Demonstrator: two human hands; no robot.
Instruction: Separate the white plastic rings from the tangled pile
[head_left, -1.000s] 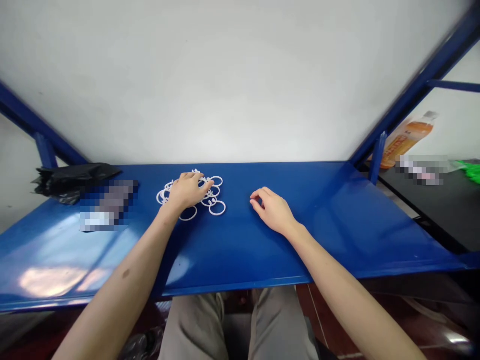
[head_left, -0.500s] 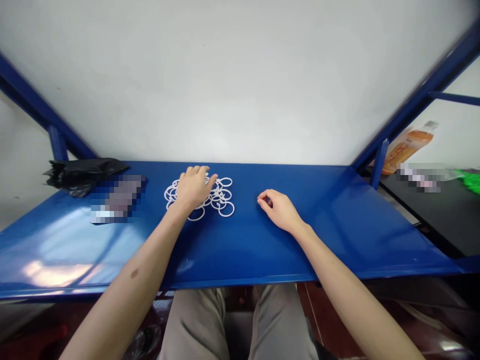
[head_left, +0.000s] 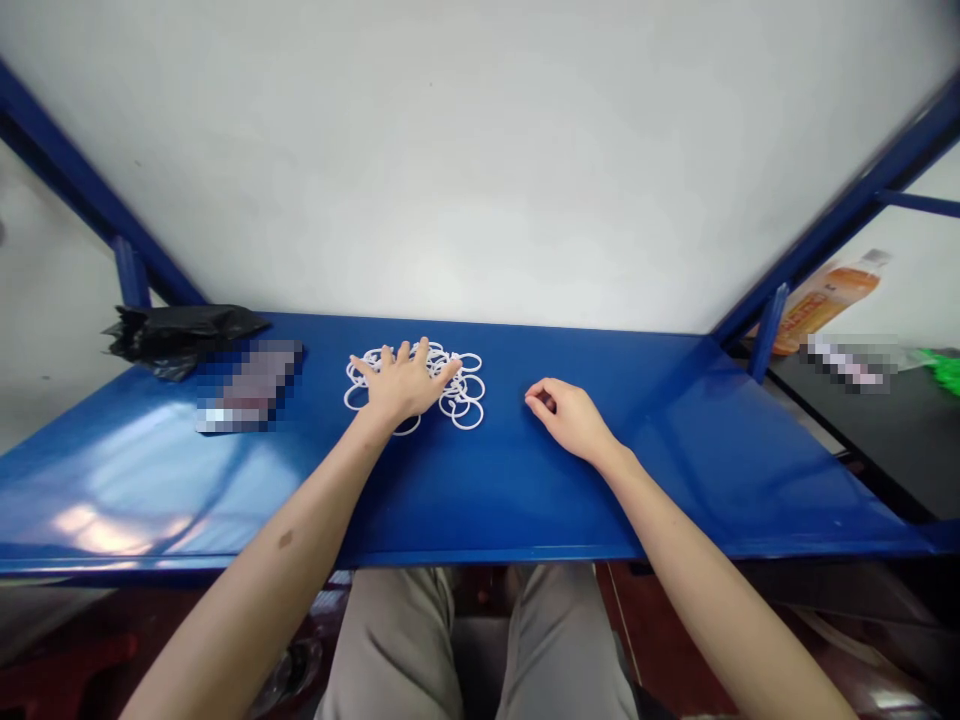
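Note:
A loose pile of several white rings (head_left: 468, 414) with small tabs lies on the blue table (head_left: 495, 500), left of the middle. My left hand (head_left: 405, 382) is spread flat over the pile, fingers apart, hiding part of it. To the right of the rings, my right hand (head_left: 568, 415) rests on its side on the table. Its fingers are curled, with the thumb meeting the fingertips. Whatever may be between them does not show.
A black plastic bag (head_left: 184, 335) and a blurred-out flat object (head_left: 259, 385) lie at the table's left. Blue metal posts (head_left: 766, 335) rise at both ends. An orange drink bottle (head_left: 829, 303) stands on a dark surface (head_left: 847, 420) at the right. A white wall (head_left: 480, 180) closes the back.
My left hand's fingers have spread wider over the rings. The right hand keeps its curled shape in place. The whole view has shifted slightly.

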